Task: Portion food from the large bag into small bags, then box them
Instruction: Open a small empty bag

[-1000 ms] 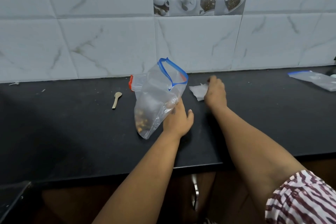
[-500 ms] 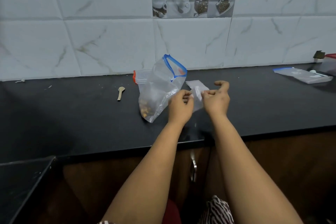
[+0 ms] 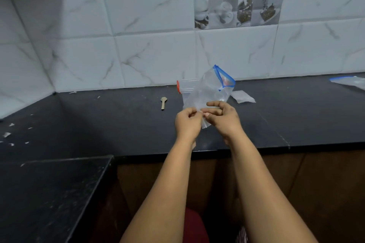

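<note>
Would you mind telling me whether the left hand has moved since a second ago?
Yes. The left hand has let go of the big bag and come toward the counter's front edge, now pinching a small bag.

I am looking at a polished black stone counter (image 3: 296, 116) showing a dull sheen, glossy white marble-look wall tiles (image 3: 138, 25), a thin, clear, crinkly plastic large bag (image 3: 209, 90) with a blue zip strip, a pale wooden spoon (image 3: 163, 102), and matt brown wood cabinet fronts (image 3: 325, 183).
</note>
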